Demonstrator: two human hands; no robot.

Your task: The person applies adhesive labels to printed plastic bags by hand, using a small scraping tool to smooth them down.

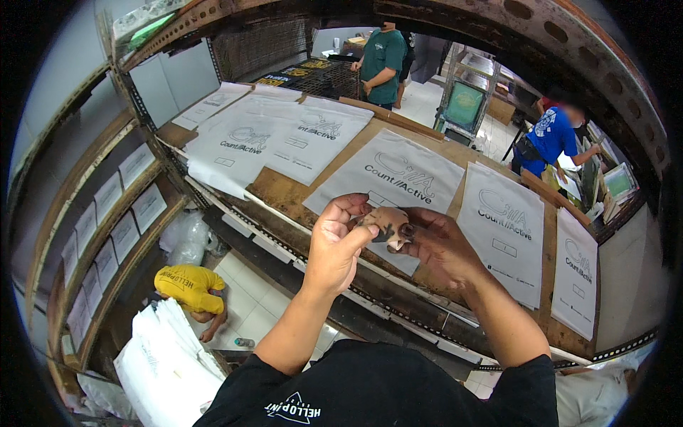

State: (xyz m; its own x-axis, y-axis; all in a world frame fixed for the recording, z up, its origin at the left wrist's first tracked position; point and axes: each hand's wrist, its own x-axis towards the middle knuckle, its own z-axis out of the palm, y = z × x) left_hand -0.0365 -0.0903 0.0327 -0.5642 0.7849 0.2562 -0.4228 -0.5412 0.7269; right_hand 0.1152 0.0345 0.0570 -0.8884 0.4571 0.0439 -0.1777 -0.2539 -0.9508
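Above the wooden shelf board, both my hands hold one small tan thing with dark smudges and a dark round end; its exact kind is not clear. My left hand pinches its left side between thumb and fingers. Closed round the other side is my right hand, its fingers partly hidden behind the thing. Beneath the hands lies a flat white printed sheet or bag. Similar printed ones lie to the right, at the far right and to the left.
Perforated metal rails frame the shelf above. A rack with printed white pieces stands at left, near a white stack. A person in yellow crouches below; others in green and blue are beyond the shelf.
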